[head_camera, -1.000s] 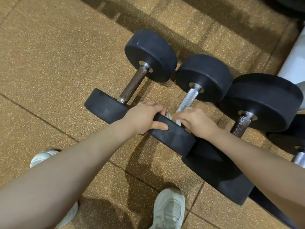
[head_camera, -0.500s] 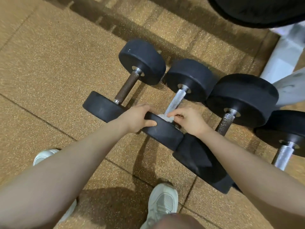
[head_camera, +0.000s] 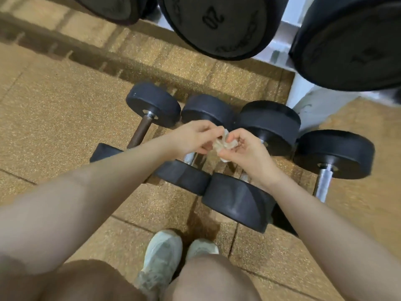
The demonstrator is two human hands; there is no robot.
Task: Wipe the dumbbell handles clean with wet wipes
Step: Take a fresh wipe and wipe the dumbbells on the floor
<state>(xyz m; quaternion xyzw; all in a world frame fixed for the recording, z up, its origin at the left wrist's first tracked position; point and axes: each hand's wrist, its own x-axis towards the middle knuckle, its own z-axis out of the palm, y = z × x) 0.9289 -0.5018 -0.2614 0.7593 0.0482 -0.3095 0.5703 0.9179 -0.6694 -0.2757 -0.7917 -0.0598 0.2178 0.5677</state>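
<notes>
Pinching a crumpled wet wipe (head_camera: 223, 144), left hand (head_camera: 191, 137) and right hand (head_camera: 245, 148) hover above the dumbbells (head_camera: 184, 172).

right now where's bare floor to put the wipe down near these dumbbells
Widest bare floor lies left of the brown-handled dumbbell. Another open patch sits between the near dumbbell heads and the shoes. Some floor shows right of the rightmost dumbbell. Between the four dumbbells it is crowded, heads nearly touching. Both hands, left and right, hold the wipe.

Crumpled wipe (head_camera: 223, 144), perhaps soiled, above dumbbells (head_camera: 195, 135).
</notes>
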